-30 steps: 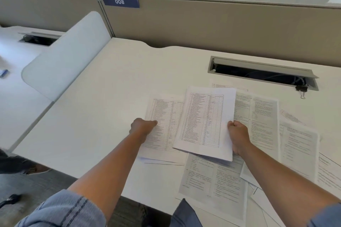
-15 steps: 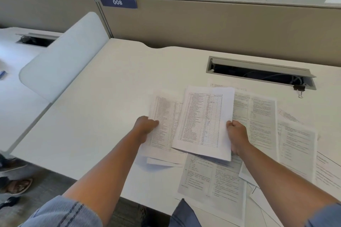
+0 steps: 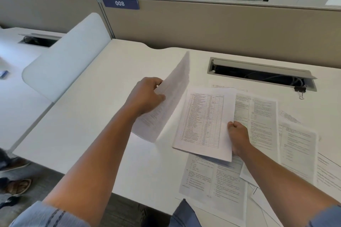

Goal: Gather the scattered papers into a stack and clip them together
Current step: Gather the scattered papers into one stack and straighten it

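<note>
Head view: a white printed sheet with a ruled table [image 3: 204, 123] is pinched at its right edge by the right hand [image 3: 238, 137], fingers closed on the paper, and lies nearly flat just over the white worktop [image 3: 96, 116], long axis running near to far. Just to its left, the left hand [image 3: 145, 97] grips a second white printed sheet, blurred and tilted up on edge [image 3: 166, 105], thumb and fingers closed on its left side; its long axis also runs near to far, so the two pages stand like an open book. Bringing them together calls, I judge, for the left hand to swing its page rightward and down onto the flat one, edges matched. More loose printed pages [image 3: 258, 125] lie overlapped on the worktop to the right and near side, beneath and beyond the right hand, which is the nearer one to them. A small black binder clip [image 3: 300, 90] rests far right, at the corner of the grey cable hatch [image 3: 262, 72], well apart from both hands; the right arm has the shorter reach to it.
</note>
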